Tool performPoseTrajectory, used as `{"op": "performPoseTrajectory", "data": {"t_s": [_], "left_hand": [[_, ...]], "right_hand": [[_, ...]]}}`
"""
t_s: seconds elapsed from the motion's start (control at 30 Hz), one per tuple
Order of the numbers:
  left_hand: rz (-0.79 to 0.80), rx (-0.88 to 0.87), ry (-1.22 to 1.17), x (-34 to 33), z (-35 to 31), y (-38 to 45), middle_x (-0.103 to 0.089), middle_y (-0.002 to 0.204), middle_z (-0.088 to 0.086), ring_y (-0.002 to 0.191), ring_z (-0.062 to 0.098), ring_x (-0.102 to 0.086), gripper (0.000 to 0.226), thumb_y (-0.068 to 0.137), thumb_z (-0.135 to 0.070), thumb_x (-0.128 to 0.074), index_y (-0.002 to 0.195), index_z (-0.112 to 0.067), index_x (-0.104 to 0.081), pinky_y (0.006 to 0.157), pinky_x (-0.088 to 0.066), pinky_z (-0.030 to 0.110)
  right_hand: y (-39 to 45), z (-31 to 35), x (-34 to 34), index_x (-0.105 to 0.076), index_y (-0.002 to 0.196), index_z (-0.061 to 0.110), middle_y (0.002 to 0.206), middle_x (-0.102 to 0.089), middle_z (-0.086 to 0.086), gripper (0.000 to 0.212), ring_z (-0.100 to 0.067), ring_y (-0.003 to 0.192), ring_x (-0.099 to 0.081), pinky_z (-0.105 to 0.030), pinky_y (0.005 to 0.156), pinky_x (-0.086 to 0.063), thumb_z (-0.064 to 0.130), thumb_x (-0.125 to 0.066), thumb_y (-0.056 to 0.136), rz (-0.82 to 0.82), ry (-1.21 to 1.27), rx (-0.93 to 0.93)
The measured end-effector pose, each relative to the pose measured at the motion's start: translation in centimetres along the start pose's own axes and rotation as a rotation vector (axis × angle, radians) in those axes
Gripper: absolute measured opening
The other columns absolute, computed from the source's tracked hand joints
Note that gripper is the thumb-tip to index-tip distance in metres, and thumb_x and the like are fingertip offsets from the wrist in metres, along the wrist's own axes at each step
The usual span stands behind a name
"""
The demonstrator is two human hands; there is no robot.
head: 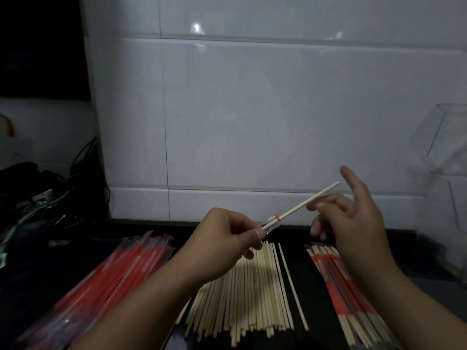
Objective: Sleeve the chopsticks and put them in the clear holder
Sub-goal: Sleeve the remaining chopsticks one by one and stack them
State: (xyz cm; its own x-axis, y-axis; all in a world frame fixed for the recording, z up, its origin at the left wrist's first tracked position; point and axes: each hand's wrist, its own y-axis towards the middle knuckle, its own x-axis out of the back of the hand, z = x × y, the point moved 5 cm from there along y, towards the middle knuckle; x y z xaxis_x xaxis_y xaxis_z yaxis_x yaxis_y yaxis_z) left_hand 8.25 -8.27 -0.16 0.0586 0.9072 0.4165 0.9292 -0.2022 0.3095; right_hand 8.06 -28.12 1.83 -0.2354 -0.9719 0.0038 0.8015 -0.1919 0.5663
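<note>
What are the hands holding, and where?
The left hand pinches the sleeve near its open end, with the chopsticks partly inside. The right hand touches the chopsticks' bare part; its grip is unclear.

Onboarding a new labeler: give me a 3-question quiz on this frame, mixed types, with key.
1. True or false: the chopsticks held in the air are fully inside their sleeve.
2. Which hand pinches the sleeve end? A) left hand B) right hand
3. Fill in: the bare chopstick pile lies ___ the empty sleeve stack and the sleeved pile.

Key: 1 false; 2 A; 3 between.
</note>
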Motion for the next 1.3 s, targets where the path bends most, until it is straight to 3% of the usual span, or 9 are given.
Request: {"op": "performPoseTrajectory", "data": {"t_s": [0.23, 0.3, 0.4, 0.57, 0.73, 0.93, 1.07, 1.17, 1.3], "left_hand": [[-0.016, -0.01, -0.006, 0.2, 0.0, 0.0, -0.075, 0.079, -0.005, 0.07, 0.009, -0.071, 0.011, 0.094, -0.024, -0.064, 0.094, -0.021, -0.075, 0.063, -0.054, 0.019], [-0.05, -0.019, -0.048, 0.6, 0.0, 0.0, -0.075, 0.079, -0.002, 0.069, 0.011, -0.07, 0.012, 0.095, -0.023, -0.063, 0.095, -0.019, -0.074, 0.062, -0.054, 0.018], [-0.16, -0.033, -0.248, 1.3, -0.4, -0.2, -0.075, 0.083, 0.007, 0.066, 0.013, -0.07, 0.015, 0.095, -0.019, -0.061, 0.099, -0.012, -0.073, 0.061, -0.055, 0.018], [-0.35, -0.084, -0.603, 3.1, -1.6, -0.5, -0.075, 0.089, 0.011, 0.073, 0.018, -0.073, 0.016, 0.095, -0.014, -0.059, 0.101, -0.009, -0.072, 0.066, -0.06, 0.024], [-0.414, -0.138, -0.674, 4.3, -2.3, -0.9, -0.077, 0.092, 0.007, 0.082, 0.02, -0.075, 0.018, 0.094, -0.018, -0.059, 0.105, -0.011, -0.072, 0.068, -0.06, 0.023], [-0.34, -0.016, -0.863, 3.8, -1.5, -0.4, -0.076, 0.094, 0.014, 0.086, 0.024, -0.075, 0.02, 0.094, -0.015, -0.06, 0.107, -0.005, -0.07, 0.071, -0.061, 0.026], [-0.329, -0.029, -0.768, 3.7, -1.2, -0.3, -0.077, 0.093, 0.012, 0.086, 0.025, -0.075, 0.02, 0.094, -0.017, -0.061, 0.107, -0.007, -0.071, 0.073, -0.062, 0.028], [-0.358, -0.081, -0.589, 3.9, -1.3, -0.4, -0.077, 0.089, 0.006, 0.081, 0.021, -0.075, 0.017, 0.094, -0.019, -0.06, 0.104, -0.012, -0.072, 0.069, -0.061, 0.024], [-0.352, -0.153, -0.277, 3.6, -1.5, -0.4, -0.075, 0.084, -0.004, 0.074, 0.013, -0.072, 0.013, 0.094, -0.023, -0.06, 0.1, -0.02, -0.071, 0.066, -0.06, 0.022]], "right_hand": [[-1.9, -0.1, -2.8, -0.04, 0.142, 0.038, 0.084, -0.07, -0.008, 0.064, -0.021, 0.059, -0.06, -0.026, 0.057, -0.051, -0.003, -0.049, 0.094, 0.538, -0.092, -0.114], [-1.7, -0.4, -2.7, -0.033, 0.143, 0.043, 0.083, -0.069, -0.009, 0.07, -0.019, 0.058, -0.059, -0.026, 0.057, -0.049, -0.002, -0.052, 0.093, 0.49, -0.125, -0.087], [-0.7, -1.2, -1.3, -0.038, 0.146, 0.035, 0.08, -0.065, -0.001, 0.061, -0.007, 0.062, -0.06, -0.024, 0.062, -0.051, 0.015, -0.059, 0.093, 0.353, -0.544, 0.068], [-2.8, -3.8, -2.9, -0.02, 0.151, 0.038, 0.108, -0.064, 0.011, 0.073, -0.002, 0.091, -0.057, -0.019, 0.086, -0.045, 0.044, -0.056, 0.087, 0.807, -1.078, -0.062], [-3.7, -4.3, -3.3, -0.008, 0.154, 0.039, 0.089, -0.052, 0.018, 0.077, 0.004, 0.073, -0.048, -0.012, 0.066, -0.04, 0.032, -0.053, 0.092, 0.956, -1.119, -0.144], [-3.4, -4.8, -3.4, -0.019, 0.152, 0.041, 0.119, -0.057, 0.005, 0.081, -0.004, 0.083, -0.048, -0.015, 0.066, -0.04, 0.026, -0.063, 0.085, 0.933, -1.16, -0.183], [-2.3, -4.8, -2.2, -0.055, 0.128, 0.041, 0.081, -0.053, 0.017, 0.053, 0.006, 0.067, -0.048, -0.013, 0.056, -0.038, 0.03, -0.069, 0.079, 0.876, -1.095, -0.26], [-1.1, -3.7, -1.3, -0.075, 0.088, 0.024, 0.058, -0.062, 0.007, 0.011, 0.001, 0.05, -0.054, -0.017, 0.052, -0.042, 0.017, -0.067, 0.084, 0.762, -0.795, -0.329], [-0.1, -0.8, -0.4, -0.073, 0.086, 0.004, 0.073, -0.074, -0.014, 0.024, -0.021, 0.067, -0.073, -0.024, 0.055, -0.052, -0.011, -0.055, 0.088, 0.46, -0.241, -0.216]]}}
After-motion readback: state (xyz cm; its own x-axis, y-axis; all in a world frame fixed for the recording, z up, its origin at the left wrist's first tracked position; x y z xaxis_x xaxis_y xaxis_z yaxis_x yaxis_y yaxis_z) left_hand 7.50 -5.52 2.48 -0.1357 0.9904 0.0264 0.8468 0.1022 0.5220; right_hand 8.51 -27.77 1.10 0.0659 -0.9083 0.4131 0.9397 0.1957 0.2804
